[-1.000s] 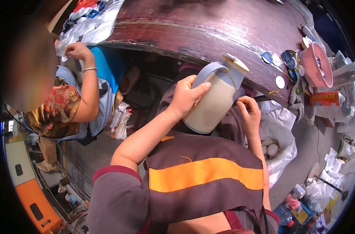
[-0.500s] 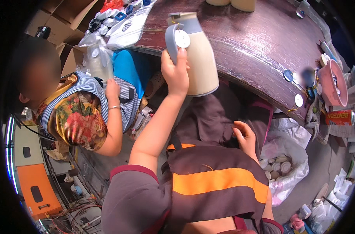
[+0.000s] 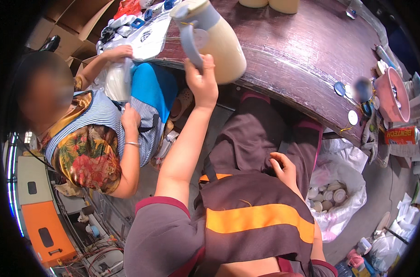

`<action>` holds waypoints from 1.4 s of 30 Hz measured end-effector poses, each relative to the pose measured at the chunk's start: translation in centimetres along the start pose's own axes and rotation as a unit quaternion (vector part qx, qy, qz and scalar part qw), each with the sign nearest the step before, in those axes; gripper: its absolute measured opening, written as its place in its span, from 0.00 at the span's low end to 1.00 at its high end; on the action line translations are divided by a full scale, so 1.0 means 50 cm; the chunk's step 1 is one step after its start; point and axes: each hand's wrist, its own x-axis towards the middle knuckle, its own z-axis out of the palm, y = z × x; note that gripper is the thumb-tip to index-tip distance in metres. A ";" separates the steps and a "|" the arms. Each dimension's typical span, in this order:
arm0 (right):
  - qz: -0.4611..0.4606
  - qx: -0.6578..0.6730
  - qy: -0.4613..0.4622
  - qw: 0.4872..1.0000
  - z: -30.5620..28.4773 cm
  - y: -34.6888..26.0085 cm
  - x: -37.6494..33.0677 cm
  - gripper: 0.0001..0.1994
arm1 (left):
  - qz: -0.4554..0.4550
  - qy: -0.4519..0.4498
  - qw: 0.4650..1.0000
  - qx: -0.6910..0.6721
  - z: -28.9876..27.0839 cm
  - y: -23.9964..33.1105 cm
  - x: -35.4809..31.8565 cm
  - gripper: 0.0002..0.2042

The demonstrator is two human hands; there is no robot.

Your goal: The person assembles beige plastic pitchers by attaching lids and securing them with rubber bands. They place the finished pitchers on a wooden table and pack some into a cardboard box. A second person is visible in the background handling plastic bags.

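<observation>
Co-worker (image 3: 87,138) sits at your left, both hands on a white bag (image 3: 116,83) by the table's left end; not your hands.

Jug (image 3: 214,37): cream body, grey handle and lid. It is tilted, base at the table's (image 3: 302,60) near edge, upper part leaning toward the left end. Judged: it has reached the table but is not yet set upright and released; standing it and letting go remain.

Left hand (image 3: 201,83): arm stretched forward, fingers closed round the grey handle, carrying the jug.

Right hand (image 3: 283,168): resting on your lap, fingers loosely curled, holding nothing.

Far right: round discs (image 3: 353,117) along the table's near edge, a pink bowl (image 3: 392,94) at the right end, and below it a clear sack of caps (image 3: 339,194) on the floor.
</observation>
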 end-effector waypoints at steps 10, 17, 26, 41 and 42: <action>0.005 0.010 0.011 1.000 0.010 0.017 -0.003 0.11 | -0.127 -0.135 0.969 0.165 0.000 -0.154 -0.098 0.14; -0.002 -0.041 0.011 0.999 0.006 0.005 0.003 0.11 | 0.012 -0.206 0.926 0.315 0.052 -0.157 -0.033 0.23; 0.001 -0.054 0.027 0.998 0.014 0.014 0.015 0.11 | 0.024 -0.203 0.833 0.515 0.071 -0.285 -0.003 0.30; -0.004 -0.096 0.002 0.995 0.010 0.008 0.016 0.12 | 0.021 -0.194 0.835 0.514 0.069 -0.283 -0.005 0.30; -0.002 -0.095 0.001 0.995 0.010 0.008 0.016 0.12 | 0.021 -0.194 0.835 0.514 0.069 -0.283 -0.004 0.30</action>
